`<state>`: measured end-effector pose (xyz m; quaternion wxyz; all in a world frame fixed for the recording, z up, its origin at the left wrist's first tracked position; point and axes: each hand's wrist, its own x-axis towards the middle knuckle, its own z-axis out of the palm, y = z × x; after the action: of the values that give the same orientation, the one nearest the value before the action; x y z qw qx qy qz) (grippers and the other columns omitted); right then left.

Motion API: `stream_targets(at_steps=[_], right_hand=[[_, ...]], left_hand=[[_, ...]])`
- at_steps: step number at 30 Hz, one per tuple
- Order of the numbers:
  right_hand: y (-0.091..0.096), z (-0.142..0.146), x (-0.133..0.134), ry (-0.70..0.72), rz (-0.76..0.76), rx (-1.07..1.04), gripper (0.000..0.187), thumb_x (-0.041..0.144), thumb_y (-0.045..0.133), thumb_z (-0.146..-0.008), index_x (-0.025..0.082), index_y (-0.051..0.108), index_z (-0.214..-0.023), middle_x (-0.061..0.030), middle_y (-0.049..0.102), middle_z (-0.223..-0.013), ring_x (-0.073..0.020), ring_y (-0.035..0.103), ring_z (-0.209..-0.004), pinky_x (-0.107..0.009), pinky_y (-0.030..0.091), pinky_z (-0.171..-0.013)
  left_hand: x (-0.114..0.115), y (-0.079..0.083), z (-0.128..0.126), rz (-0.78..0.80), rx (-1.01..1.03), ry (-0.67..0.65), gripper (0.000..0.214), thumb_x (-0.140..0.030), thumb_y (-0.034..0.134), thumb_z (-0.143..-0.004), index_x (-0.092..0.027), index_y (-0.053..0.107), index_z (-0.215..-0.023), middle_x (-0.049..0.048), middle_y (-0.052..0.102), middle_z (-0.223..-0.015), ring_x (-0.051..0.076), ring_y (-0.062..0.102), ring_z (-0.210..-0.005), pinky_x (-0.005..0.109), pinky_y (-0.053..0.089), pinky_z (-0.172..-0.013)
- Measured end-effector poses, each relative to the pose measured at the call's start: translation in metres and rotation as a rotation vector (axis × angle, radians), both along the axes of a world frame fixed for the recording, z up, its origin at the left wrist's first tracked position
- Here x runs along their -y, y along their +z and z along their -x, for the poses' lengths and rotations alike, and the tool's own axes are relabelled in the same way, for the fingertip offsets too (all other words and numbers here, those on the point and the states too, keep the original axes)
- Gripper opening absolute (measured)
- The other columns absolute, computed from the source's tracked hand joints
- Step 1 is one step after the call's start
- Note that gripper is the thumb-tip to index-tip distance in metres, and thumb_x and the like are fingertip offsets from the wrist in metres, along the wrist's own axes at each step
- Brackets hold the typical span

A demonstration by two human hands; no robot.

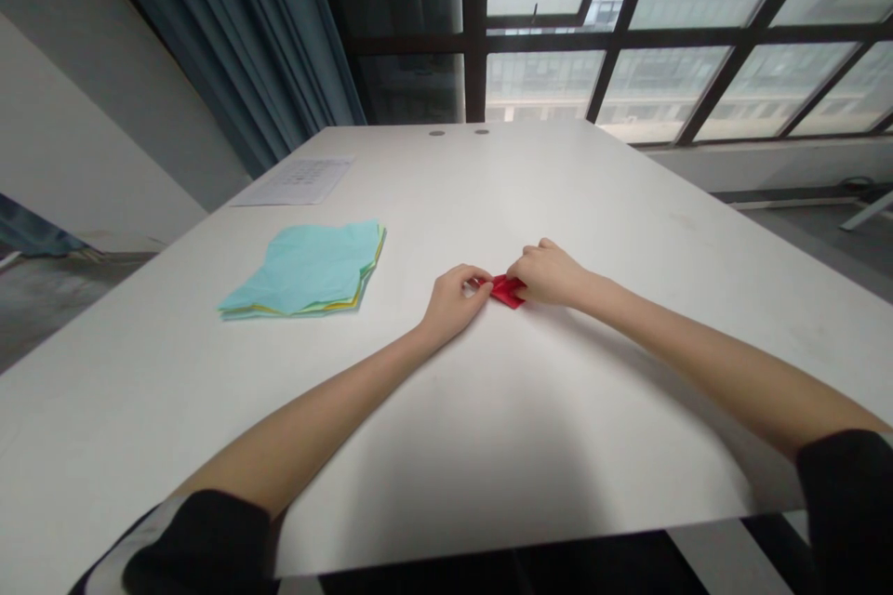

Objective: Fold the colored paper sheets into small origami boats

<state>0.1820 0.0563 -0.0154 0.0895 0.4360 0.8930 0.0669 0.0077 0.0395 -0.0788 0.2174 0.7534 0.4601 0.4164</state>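
Note:
Between my two hands, at the middle of the table, is a small piece of folded red paper [506, 292]. My left hand [457, 295] pinches its left corner between thumb and forefinger. On the other side, my right hand [548, 273] has its fingers closed on the right part of the paper, which they partly cover. To the left lies a loose stack of square coloured sheets [307, 268], light blue on top, with yellow and green edges showing below.
The white table [488, 446] reaches far ahead toward the windows. A printed sheet of paper [297, 181] lies near its left edge. Two round grommets [436, 133] sit at the far end. A blue curtain [244, 28] hangs behind on the left.

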Motion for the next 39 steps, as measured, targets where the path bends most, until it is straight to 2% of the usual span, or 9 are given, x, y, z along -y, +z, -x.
stream_targets(at_steps=[9,15,26,28,32,34,36,39], right_hand=[[0.0,0.006,-0.007,0.05,0.006,0.085,0.018,0.017,0.05,-0.077,0.016,0.068,-0.079,-0.012,0.07,-0.08,-0.0237,0.062,-0.083,-0.033,0.031,-0.07],[-0.002,0.004,-0.009,0.056,0.031,0.083,0.019,0.018,0.05,-0.078,0.017,0.068,-0.082,-0.0118,0.07,-0.082,-0.0233,0.062,-0.085,-0.033,0.032,-0.07],[-0.004,0.004,-0.013,0.085,0.054,0.048,0.015,0.016,0.053,-0.076,0.017,0.068,-0.077,-0.0102,0.069,-0.076,-0.0236,0.063,-0.083,-0.032,0.036,-0.069],[-0.005,0.004,-0.014,0.089,0.057,0.04,0.015,0.016,0.054,-0.076,0.018,0.069,-0.077,-0.01,0.069,-0.076,-0.0234,0.062,-0.083,-0.032,0.036,-0.069],[-0.003,-0.001,-0.018,0.092,0.05,0.036,0.017,0.019,0.054,-0.076,0.019,0.07,-0.082,-0.009,0.069,-0.077,-0.0226,0.062,-0.083,-0.031,0.036,-0.068],[0.001,-0.005,-0.024,0.066,0.03,0.022,0.018,0.021,0.053,-0.077,0.02,0.07,-0.084,-0.0085,0.069,-0.077,-0.0221,0.062,-0.082,-0.03,0.036,-0.066],[0.007,-0.009,-0.033,0.023,-0.004,0.009,0.018,0.021,0.052,-0.077,0.02,0.069,-0.084,-0.0084,0.07,-0.078,-0.0219,0.061,-0.081,-0.03,0.035,-0.065],[0.016,-0.017,-0.05,-0.049,-0.045,0.026,0.02,0.025,0.052,-0.077,0.019,0.069,-0.085,-0.0095,0.07,-0.08,-0.0231,0.061,-0.081,-0.03,0.036,-0.064]], left_hand=[[0.001,0.001,0.001,0.033,-0.029,0.048,0.011,-0.02,0.058,-0.076,-0.019,0.067,-0.082,0.0002,0.068,-0.08,0.015,0.06,-0.074,0.03,0.047,-0.076],[0.002,0.002,0.001,0.037,-0.038,0.044,0.012,-0.02,0.057,-0.075,-0.019,0.066,-0.084,0.0007,0.068,-0.079,0.015,0.06,-0.075,0.031,0.047,-0.077],[0.003,0.005,0.0,0.049,-0.028,0.039,0.011,-0.02,0.056,-0.074,-0.019,0.065,-0.081,0.0006,0.068,-0.08,0.016,0.06,-0.076,0.032,0.047,-0.078],[0.003,0.005,0.0,0.044,-0.024,0.039,0.013,-0.02,0.056,-0.074,-0.02,0.064,-0.085,0.0009,0.067,-0.081,0.016,0.06,-0.076,0.032,0.047,-0.078],[0.003,0.004,0.003,0.043,-0.001,0.101,0.029,-0.027,0.054,-0.08,-0.02,0.055,-0.108,0.0022,0.065,-0.088,0.016,0.059,-0.075,0.032,0.047,-0.075],[0.004,0.003,0.005,0.043,-0.049,0.131,0.032,-0.03,0.05,-0.083,-0.019,0.051,-0.113,0.005,0.064,-0.095,0.018,0.059,-0.082,0.034,0.047,-0.078],[0.005,0.002,0.006,0.023,-0.179,0.123,0.035,-0.032,0.048,-0.084,-0.017,0.05,-0.116,0.0094,0.062,-0.108,0.021,0.058,-0.095,0.039,0.044,-0.086],[0.01,0.0,0.007,0.002,-0.46,0.086,0.052,-0.042,0.049,-0.083,-0.017,0.043,-0.128,0.0156,0.047,-0.133,0.03,0.042,-0.122,0.048,0.033,-0.1]])
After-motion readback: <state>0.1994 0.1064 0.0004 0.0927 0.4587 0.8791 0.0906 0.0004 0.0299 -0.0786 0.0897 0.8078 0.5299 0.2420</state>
